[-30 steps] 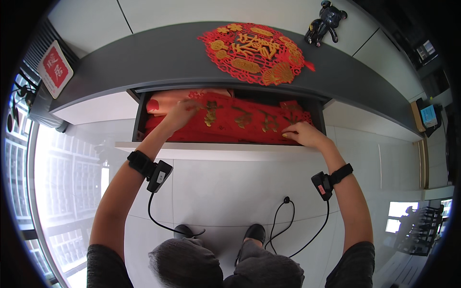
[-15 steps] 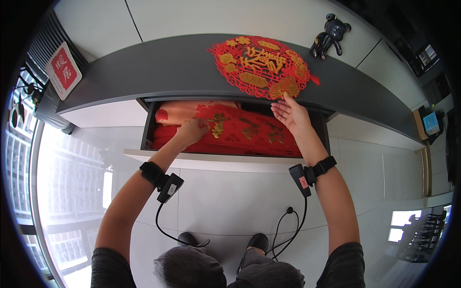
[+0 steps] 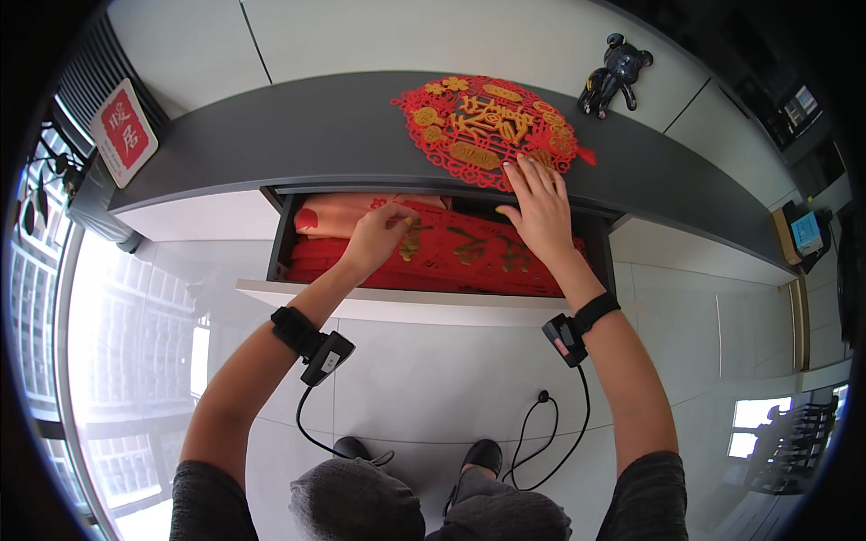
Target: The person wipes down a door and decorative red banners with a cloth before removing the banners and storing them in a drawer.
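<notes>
A red and gold openwork paper-cut ornament (image 3: 451, 126) with a red tassel lies on the dark grey cabinet top. My right hand (image 3: 541, 203) rests palm down on its near right part, fingers extended and thumb apart. Below the top, a pulled-out drawer (image 3: 284, 236) holds red festive decorations (image 3: 469, 248) with gold characters, and a paler orange-red piece (image 3: 338, 212) behind them. Over the drawer, my left hand (image 3: 377, 242) has its fingers bent together beside a gold character. Whether those fingertips grip the red piece is hidden.
A black bear figurine (image 3: 615, 77) stands at the back right of the cabinet top. At the far left leans a white sign (image 3: 124, 133) with a red square. The drawer front (image 3: 433, 305) juts out toward me over the tiled floor. Cables hang from both wrist devices.
My right hand has turned from palm-up at the ornament's near edge to palm-down on it, moving slightly left. My left hand has shifted a little right and farther over the drawer.
</notes>
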A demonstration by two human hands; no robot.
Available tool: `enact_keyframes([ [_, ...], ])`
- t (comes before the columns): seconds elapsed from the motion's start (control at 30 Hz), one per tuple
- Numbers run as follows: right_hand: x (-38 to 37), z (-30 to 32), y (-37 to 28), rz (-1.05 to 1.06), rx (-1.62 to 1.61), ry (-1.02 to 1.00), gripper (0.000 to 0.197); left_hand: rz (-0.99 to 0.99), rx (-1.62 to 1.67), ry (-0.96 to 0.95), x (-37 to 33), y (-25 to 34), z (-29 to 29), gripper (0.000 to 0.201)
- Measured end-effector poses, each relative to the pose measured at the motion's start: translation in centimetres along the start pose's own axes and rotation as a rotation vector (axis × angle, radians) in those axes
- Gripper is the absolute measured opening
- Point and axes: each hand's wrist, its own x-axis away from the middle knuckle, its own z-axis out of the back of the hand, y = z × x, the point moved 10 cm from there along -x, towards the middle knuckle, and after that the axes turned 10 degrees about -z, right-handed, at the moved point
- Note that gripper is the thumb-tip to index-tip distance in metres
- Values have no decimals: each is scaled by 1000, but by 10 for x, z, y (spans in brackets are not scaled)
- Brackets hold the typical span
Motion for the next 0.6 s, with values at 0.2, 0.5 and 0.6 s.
enact_keyframes([
  [0.2,-7,-11,3,-12,43,-9,27,28,46,17,15,16,1,24],
  [0.5,5,42,-42,292,-135,-5,20,242,867,271,-29,-6,29,42],
  [0.6,-21,6,-26,368,-209,-118,22,186,1144,151,-118,-25,22,33],
])
